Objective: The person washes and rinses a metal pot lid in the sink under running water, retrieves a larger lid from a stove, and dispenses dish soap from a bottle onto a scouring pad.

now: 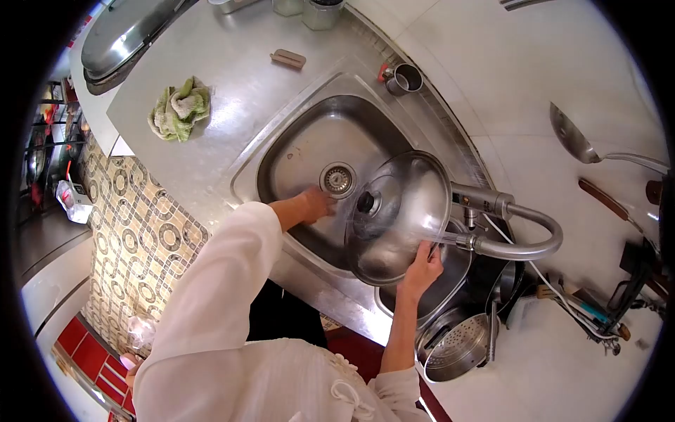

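A round steel pan lid [404, 211] with a black knob [366, 202] is tilted over the right side of the steel sink [281, 133]. My right hand [422, 269] is closed on the lid's lower rim. Water from the tap [460, 240] runs onto the lid. My left hand [314, 205] is inside the sink, beside the drain strainer [338, 180] and apart from the lid. Motion blurs its fingers, so whether it holds anything does not show.
A green and white cloth [181, 109] and a brown flat object [287, 58] lie on the steel counter. A metal cup [404, 79] stands behind the sink. Right of it are a colander [460, 348] and pans. Another person's hand [131, 367] shows lower left.
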Tool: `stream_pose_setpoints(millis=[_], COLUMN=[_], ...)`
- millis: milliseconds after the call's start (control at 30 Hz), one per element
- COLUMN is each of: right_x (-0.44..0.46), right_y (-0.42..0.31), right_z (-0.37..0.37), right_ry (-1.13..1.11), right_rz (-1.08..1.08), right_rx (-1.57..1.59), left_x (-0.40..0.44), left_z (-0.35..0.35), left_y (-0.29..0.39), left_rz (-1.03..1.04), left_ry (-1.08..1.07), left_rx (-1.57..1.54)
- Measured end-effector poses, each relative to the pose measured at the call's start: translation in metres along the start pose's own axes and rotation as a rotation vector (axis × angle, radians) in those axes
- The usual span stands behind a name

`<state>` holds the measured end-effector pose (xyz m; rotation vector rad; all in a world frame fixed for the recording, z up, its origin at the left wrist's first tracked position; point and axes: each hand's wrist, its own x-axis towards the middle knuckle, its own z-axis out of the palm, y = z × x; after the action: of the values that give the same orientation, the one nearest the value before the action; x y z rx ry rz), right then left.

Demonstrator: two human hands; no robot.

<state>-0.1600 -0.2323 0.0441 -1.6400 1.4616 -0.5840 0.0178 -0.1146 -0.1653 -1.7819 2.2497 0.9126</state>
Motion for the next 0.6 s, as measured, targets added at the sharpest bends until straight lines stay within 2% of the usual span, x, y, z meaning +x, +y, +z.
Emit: stream_pose_setpoints(millis=[67,133,167,200,233,267,300,333,367,433,467,500,533,567,600], right_x=[0.003,0.005,0.002,-0.003,-0.012,-0.018,-0.029,-0.035,-0.038,-0.053,-0.057,-0.057,-0.055,-0.052,-0.054], right_y=[0.001,0.000,0.000,-0.004,-0.007,0.006,0.000,-0.013,-0.003,-0.023,-0.036,-0.025,-0.016,-0.014,-0.014], right_z=[0.005,0.011,0.014,0.016,0.024,0.033,0.045,0.051,0.067,0.082,0.087,0.094,0.105,0.110,0.104], right_ry=[0.024,0.031,0.044,-0.017,0.021,0.079,0.082,-0.034,-0.072,-0.064,-0.099,-0.088,-0.093,-0.105,-0.208], right_rz=[-0.060,-0.045,-0.029,0.054,0.002,-0.072,-0.045,0.041,0.002,0.004,0.073,0.055,0.050,0.045,0.143], right_rx=[0.140,0.119,0.098,0.068,0.065,-0.040,0.029,0.189,0.298,0.420,0.612,0.542,0.588,0.637,0.663], left_x=[0.010,0.017,0.017,0.014,0.010,0.000,-0.012,-0.021,-0.033,-0.064,-0.074,-0.083,-0.089,-0.098,-0.110], left_z=[0.000,0.000,0.003,0.006,0.009,0.016,0.023,0.023,0.021,0.012,0.002,-0.012,-0.029,-0.054,-0.074], left_y=[0.009,0.018,0.020,0.021,0.022,0.018,0.012,0.003,-0.006,-0.007,-0.007,0.003,0.008,0.016,0.031], left_rz=[0.054,0.213,0.224,0.147,0.071,0.042,0.021,-0.110,-0.252,-0.431,-0.518,-0.603,-0.586,-0.521,-0.461], left_ry=[-0.034,-0.051,-0.062,-0.168,-0.281,-0.135,0.008,0.036,0.068,0.355,0.504,0.652,0.642,0.772,0.884], left_rx=[-0.034,-0.103,-0.096,-0.304,-0.501,-0.573,-0.641,-0.751,-0.852,-1.039,-1.119,-1.212,-1.190,-1.063,-0.948])
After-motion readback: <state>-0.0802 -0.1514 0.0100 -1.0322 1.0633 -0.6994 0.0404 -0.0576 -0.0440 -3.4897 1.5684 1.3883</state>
